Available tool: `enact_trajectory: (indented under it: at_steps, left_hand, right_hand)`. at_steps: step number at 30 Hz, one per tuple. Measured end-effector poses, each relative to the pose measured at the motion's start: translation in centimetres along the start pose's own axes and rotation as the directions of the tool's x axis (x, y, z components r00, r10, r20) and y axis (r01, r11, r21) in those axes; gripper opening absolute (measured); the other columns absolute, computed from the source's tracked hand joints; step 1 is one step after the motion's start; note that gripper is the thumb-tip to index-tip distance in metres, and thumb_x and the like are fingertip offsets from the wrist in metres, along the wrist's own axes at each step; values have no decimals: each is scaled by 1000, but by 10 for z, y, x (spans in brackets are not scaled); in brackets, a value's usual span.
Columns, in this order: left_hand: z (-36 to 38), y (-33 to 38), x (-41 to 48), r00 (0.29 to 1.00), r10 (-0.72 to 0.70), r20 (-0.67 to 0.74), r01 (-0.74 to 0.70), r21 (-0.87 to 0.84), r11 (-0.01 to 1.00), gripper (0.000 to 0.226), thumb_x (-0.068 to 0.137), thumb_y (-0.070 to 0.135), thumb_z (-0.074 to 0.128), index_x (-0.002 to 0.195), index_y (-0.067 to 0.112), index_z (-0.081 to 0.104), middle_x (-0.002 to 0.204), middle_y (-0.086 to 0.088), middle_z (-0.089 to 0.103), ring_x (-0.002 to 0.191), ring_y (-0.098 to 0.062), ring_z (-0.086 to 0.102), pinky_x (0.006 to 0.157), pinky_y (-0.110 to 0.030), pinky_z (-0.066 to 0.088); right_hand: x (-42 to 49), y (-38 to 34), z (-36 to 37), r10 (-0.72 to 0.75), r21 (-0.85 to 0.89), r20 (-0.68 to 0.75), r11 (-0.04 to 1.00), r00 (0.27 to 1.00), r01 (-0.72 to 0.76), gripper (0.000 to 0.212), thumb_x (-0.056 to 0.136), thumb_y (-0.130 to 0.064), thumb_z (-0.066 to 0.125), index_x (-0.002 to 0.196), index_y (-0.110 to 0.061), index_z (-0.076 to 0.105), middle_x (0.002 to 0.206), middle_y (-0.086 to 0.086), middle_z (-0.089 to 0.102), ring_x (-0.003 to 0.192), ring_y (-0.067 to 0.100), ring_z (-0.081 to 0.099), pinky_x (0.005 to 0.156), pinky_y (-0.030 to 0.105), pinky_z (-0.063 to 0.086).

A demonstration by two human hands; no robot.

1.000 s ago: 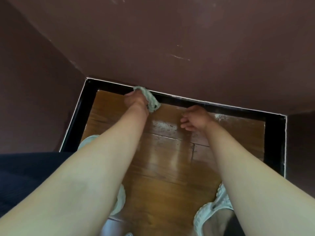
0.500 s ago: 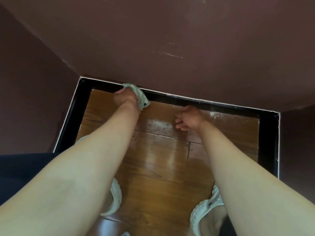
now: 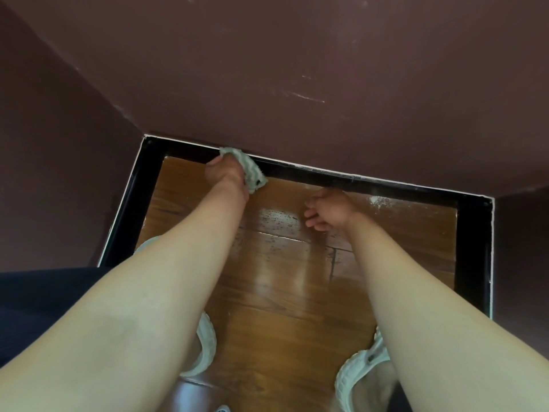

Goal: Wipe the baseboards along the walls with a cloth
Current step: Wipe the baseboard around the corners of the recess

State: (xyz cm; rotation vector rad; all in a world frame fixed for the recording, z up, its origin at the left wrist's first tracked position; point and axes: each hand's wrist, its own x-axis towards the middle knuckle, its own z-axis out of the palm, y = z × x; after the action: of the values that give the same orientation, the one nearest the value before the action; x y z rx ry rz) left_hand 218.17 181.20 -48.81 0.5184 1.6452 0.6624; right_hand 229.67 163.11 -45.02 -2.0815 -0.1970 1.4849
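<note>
A person bends over a narrow alcove, the left hand (image 3: 225, 173) closed around a crumpled pale green-and-white cloth (image 3: 251, 169) and pressing it against the glossy black baseboard (image 3: 371, 185) at the foot of the dark maroon back wall (image 3: 297, 69), a little right of the alcove's left corner. The right hand (image 3: 329, 211) hangs empty above the polished brown wooden floor (image 3: 282, 292), fingers loosely curled and holding nothing, near the same board but apparently not touching it.

The cloth looks soft, light and limp, bunching readily in the fist with a loose end trailing toward the floor; a gathered wad held in the palm, as here, seems the sensible hold, since loose corners would likely drag and smear. A thin white line runs along the top edge of the baseboard, and a pale dusty patch (image 3: 378, 200) lies on the floor near the right corner, suggesting that stretch is not yet wiped. Pale perforated clog shoes (image 3: 359, 373) show at the bottom of the view.

No brand, label or legible writing appears on the cloth, the shoes or the walls.
</note>
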Motion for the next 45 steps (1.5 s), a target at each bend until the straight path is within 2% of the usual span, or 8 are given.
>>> enact_trajectory:
  at_steps: [5, 9, 12, 18, 21, 28, 36, 45]
  left_hand:
    - [5, -25, -22, 983, -56, 177, 42, 80, 996, 31, 100, 6, 43, 126, 7, 60, 115, -15, 69, 101, -27, 71, 84, -38, 62]
    - [-4, -14, -11, 996, 59, 68, -61, 27, 998, 29, 98, 4, 41, 117, 7, 63, 89, -8, 69, 70, -17, 68, 53, -26, 58]
    - [-15, 0, 7, 998, 61, -22, -60, 19, 998, 33, 94, 9, 46, 120, 8, 65, 103, -13, 74, 75, -22, 71, 62, -28, 58]
    - [1, -21, 1, 994, 9, 107, -20, 107, 994, 45, 73, 25, 49, 111, 9, 68, 106, -19, 75, 90, -31, 76, 81, -42, 62]
    - [5, -30, -25, 977, -2, 213, -26, 131, 991, 21, 88, 15, 52, 101, 7, 66, 101, -18, 74, 85, -28, 73, 83, -40, 61]
    - [2, -14, -14, 987, 157, -31, -157, -4, 988, 16, 97, 15, 51, 112, 14, 58, 108, -7, 67, 90, -20, 67, 89, -34, 56]
    - [25, -51, -51, 961, 65, 269, -112, 162, 980, 7, 99, 18, 62, 101, 13, 58, 89, -5, 66, 79, -20, 67, 83, -34, 58]
    - [25, -37, -37, 982, 186, -28, -184, 64, 981, 31, 91, 22, 71, 114, 4, 59, 105, -7, 68, 89, -22, 69, 76, -26, 53]
  right_hand:
    - [0, -4, 4, -9, 10, 2, 1000, 1000, 9, 28, 101, -19, 52, 128, -13, 54, 100, 11, 67, 69, 19, 64, 64, 29, 50]
    - [-2, -2, 5, -8, -25, 7, 1000, 1000, 8, 27, 101, -18, 52, 127, -12, 54, 99, 10, 66, 64, 17, 63, 60, 27, 49]
    - [-1, 0, 1, -3, -30, -10, 1000, 1000, 2, 26, 101, -17, 51, 126, -10, 55, 98, 10, 67, 65, 17, 64, 61, 27, 50]
    - [-3, -1, 1, 9, -13, -20, 1000, 1000, -9, 25, 101, -15, 51, 126, -11, 55, 87, 5, 64, 63, 17, 62, 61, 27, 49]
    - [-6, -2, 6, 1, -36, -6, 999, 1000, -1, 27, 101, -17, 50, 127, -11, 55, 96, 9, 65, 63, 17, 61, 60, 27, 48]
    - [-8, 7, -6, 14, -39, -38, 999, 999, -15, 25, 103, -15, 46, 125, -12, 56, 86, 3, 64, 63, 16, 61, 62, 27, 49]
    - [-11, 14, -10, 21, -38, -49, 999, 999, -23, 25, 102, -18, 49, 125, -11, 56, 86, 4, 64, 61, 16, 61, 59, 26, 48]
    - [-18, 25, -25, 29, -19, -73, 999, 997, -31, 25, 103, -15, 46, 126, -11, 54, 90, 4, 66, 62, 15, 62, 57, 25, 49]
